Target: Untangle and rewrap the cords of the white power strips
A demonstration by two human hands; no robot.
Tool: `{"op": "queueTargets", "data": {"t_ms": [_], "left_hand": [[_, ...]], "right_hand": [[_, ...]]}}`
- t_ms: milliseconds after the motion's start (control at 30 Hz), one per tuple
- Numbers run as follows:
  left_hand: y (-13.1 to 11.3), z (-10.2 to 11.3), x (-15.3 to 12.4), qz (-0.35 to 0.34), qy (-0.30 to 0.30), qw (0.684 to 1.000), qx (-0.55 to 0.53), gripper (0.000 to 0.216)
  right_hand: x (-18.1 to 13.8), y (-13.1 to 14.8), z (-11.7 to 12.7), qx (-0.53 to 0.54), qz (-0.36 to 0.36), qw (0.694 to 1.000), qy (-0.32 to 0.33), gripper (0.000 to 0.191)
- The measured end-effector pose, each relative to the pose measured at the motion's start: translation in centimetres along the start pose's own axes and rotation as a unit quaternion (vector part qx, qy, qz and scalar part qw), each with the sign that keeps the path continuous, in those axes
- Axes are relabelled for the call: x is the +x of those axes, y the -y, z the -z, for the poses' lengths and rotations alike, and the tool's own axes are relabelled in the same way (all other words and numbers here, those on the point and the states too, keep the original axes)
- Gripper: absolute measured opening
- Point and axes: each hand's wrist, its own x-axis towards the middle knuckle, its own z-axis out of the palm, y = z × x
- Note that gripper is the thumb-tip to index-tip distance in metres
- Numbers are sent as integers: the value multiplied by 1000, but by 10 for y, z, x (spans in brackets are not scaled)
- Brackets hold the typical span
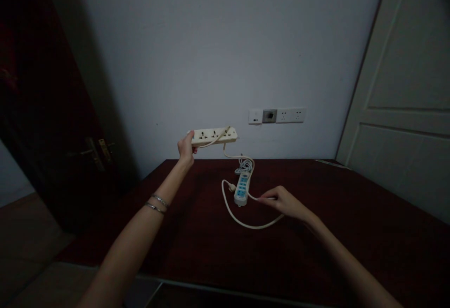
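Note:
My left hand grips one end of a white power strip, held up above the table in front of the wall. Part of that strip's pale cord lies across its socket face, and the rest hangs down and loops over the table. Between the fingertips of my right hand the cord is pinched. A second power strip, white with blue sockets, rests on the table just left of my right hand. A plug at the cord's end lies beside it.
Behind the second strip is a coiled white cord. The dark red table meets the wall, which carries a row of switch and socket plates. A dark door stands at left, a pale door panel at right.

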Motion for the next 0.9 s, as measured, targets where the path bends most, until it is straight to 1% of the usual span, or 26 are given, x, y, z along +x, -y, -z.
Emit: {"op": "queueTargets", "data": {"t_ms": [67, 133, 167, 233, 267, 333, 400, 467, 533, 567, 633, 667, 700, 733, 800, 900], "left_hand": [[-7, -1, -2, 69, 40, 993, -82, 25], [-15, -1, -3, 135, 109, 976, -132, 24], [-18, 0, -3, 152, 139, 968, -144, 23], [-24, 2, -3, 155, 188, 959, -148, 21], [-26, 3, -3, 145, 208, 957, -142, 20], [-30, 4, -5, 126, 247, 954, -110, 19], [-32, 3, -6, 127, 274, 951, -60, 19], [-35, 0, -7, 132, 278, 951, -24, 19], [-38, -5, -9, 132, 293, 947, -21, 19], [-40, -9, -11, 129, 308, 942, -27, 18], [-45, -18, -15, 120, 340, 932, -34, 18], [-48, -24, -18, 117, 352, 928, -27, 18], [-50, -29, -21, 116, 360, 925, -13, 19], [-53, -35, -23, 114, 366, 924, 7, 21], [-57, -45, -28, 105, 376, 920, 41, 23], [-63, -54, -32, 73, 400, 912, 62, 23]], "right_hand": [[8, -10, -4, -51, -32, 998, -27, 35], [15, -21, -5, -86, -61, 993, -59, 34], [18, -25, -5, -92, -69, 991, -69, 34], [21, -29, -1, -81, -64, 993, -62, 35], [21, -29, 2, -68, -52, 995, -45, 36], [19, -24, 13, -45, -33, 998, 15, 39], [15, -13, 28, -31, -34, 995, 84, 47], [13, 3, 46, -20, -38, 991, 127, 51], [15, 24, 64, 1, -22, 993, 118, 48], [19, 36, 72, 16, -10, 995, 94, 45], [31, 60, 82, 81, 4, 996, 26, 41], [39, 72, 84, 125, -4, 992, -14, 43], [48, 83, 83, 156, -4, 987, -29, 44], [56, 93, 82, 180, 1, 983, -23, 45], [71, 108, 75, 201, 17, 979, 21, 45], [81, 118, 66, 179, 39, 982, 38, 40]]}}
